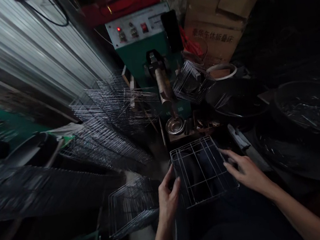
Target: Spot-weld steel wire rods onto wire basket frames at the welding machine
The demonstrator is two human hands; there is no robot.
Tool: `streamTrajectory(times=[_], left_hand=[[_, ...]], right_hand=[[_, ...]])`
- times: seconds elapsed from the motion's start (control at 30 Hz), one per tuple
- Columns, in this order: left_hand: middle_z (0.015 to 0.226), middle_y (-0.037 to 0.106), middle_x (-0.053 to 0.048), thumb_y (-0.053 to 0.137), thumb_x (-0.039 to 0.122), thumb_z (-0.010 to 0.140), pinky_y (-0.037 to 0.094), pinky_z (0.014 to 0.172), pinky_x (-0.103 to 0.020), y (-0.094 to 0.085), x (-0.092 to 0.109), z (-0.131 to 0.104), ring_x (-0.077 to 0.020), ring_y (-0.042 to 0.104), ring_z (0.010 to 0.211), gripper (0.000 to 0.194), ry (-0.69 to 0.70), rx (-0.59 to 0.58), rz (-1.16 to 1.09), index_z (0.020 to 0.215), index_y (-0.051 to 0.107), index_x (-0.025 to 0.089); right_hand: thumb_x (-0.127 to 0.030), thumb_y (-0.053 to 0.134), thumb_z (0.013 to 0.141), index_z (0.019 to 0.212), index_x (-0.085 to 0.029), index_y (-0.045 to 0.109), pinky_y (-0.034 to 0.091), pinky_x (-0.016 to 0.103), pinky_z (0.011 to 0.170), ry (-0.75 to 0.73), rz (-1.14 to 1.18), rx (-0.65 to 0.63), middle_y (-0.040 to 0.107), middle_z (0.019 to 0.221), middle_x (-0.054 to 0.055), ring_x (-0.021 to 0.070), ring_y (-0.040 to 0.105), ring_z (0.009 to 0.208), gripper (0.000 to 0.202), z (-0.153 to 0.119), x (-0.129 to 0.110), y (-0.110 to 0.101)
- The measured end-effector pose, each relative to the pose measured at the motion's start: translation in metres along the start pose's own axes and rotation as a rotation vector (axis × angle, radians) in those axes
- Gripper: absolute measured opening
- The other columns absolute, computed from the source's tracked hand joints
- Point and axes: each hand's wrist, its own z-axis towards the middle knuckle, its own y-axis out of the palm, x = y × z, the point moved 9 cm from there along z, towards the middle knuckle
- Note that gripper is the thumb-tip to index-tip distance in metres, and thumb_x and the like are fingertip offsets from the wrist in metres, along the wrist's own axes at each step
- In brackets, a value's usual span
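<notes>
A rectangular wire rack [205, 179] with a grid of thin metal rods is held over my lap. My left hand [168, 197] grips its left edge, thumb on the near side and fingers along the frame. On the opposite edge, my right hand [248, 173] pinches the frame between thumb and fingers. Beyond the rack stands a green machine [137, 60] with a cylindrical arm [161, 82] pointing toward me. A small round metal dish [175, 126] sits below that arm.
Stacked wire racks [104, 143] fill the left side, with another rack stack [133, 206] lower down. Dark basins [235, 98] stand at the right; one basin [312, 111] holds loose metal pieces. A cardboard box [218, 22] leans behind. A phone [171, 31] is fixed to the machine front.
</notes>
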Motion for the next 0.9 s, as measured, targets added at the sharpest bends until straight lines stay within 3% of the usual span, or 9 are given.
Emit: streamTrajectory(times=[0.07,0.13,0.27,0.37,0.5,0.7,0.9], left_hand=[[0.141,0.061,-0.007,0.07,0.04,0.085,0.038,0.118,-0.043,0.0,-0.007,-0.002,-0.0277,0.052,0.136,0.061,-0.011,-0.004,-0.021,0.14,0.056,0.019],[0.143,0.06,-0.006,0.069,0.041,0.086,0.036,0.12,-0.043,-0.001,-0.013,-0.001,-0.027,0.049,0.138,0.06,-0.011,-0.002,-0.032,0.14,0.055,0.02],[0.143,0.06,-0.006,0.067,0.047,0.087,0.031,0.122,-0.045,-0.002,-0.02,0.002,-0.028,0.046,0.14,0.061,0.028,-0.014,-0.009,0.14,0.055,0.021],[0.147,0.055,-0.007,0.061,0.051,0.09,0.027,0.123,-0.046,0.001,-0.023,0.001,-0.0282,0.043,0.143,0.061,0.07,-0.044,0.049,0.143,0.052,0.023],[0.155,0.046,-0.006,0.052,0.053,0.095,0.022,0.124,-0.044,0.005,-0.028,-0.007,-0.0259,0.036,0.147,0.061,0.117,-0.058,0.061,0.149,0.044,0.026],[0.15,0.051,-0.007,0.058,0.051,0.092,0.028,0.121,-0.038,0.007,-0.029,-0.02,-0.0242,0.042,0.142,0.064,0.094,-0.115,0.025,0.149,0.044,0.026],[0.139,0.058,-0.008,0.064,0.047,0.09,0.044,0.109,-0.039,0.0,-0.015,-0.029,-0.0262,0.057,0.127,0.063,0.093,-0.171,0.059,0.147,0.047,0.026]], right_hand=[[-0.039,0.042,0.101,0.148,-0.022,0.048,0.056,0.036,0.084,-0.015,-0.028,-0.003,0.074,0.1,0.006,0.0226,0.072,0.091,0.05,-0.003,0.003,0.004],[-0.04,0.039,0.102,0.15,-0.026,0.046,0.056,0.041,0.091,-0.006,-0.1,-0.003,0.071,0.122,0.008,0.0262,0.069,0.11,0.05,-0.004,0.011,0.007],[-0.048,0.039,0.103,0.156,-0.032,0.034,0.053,0.049,0.098,0.004,-0.193,-0.069,0.06,0.141,0.007,0.0296,0.06,0.126,0.056,-0.007,0.026,0.015],[-0.057,0.049,0.098,0.16,-0.033,0.021,0.045,0.052,0.109,-0.057,-0.134,-0.152,0.046,0.155,0.007,0.0306,0.046,0.14,0.072,-0.014,0.028,0.022],[-0.062,0.05,0.096,0.16,-0.034,0.019,0.044,0.055,0.108,-0.005,-0.079,-0.122,0.041,0.154,0.01,0.0356,0.04,0.142,0.077,-0.025,0.041,0.025],[-0.055,0.054,0.096,0.159,-0.03,0.027,0.044,0.049,0.108,-0.067,0.056,-0.008,0.048,0.13,0.009,0.027,0.053,0.123,0.073,-0.045,0.034,0.023],[-0.05,0.054,0.097,0.16,-0.031,0.022,0.031,0.052,0.119,-0.067,0.201,-0.006,0.04,0.156,0.009,0.0288,0.04,0.142,0.073,-0.068,0.04,0.029]])
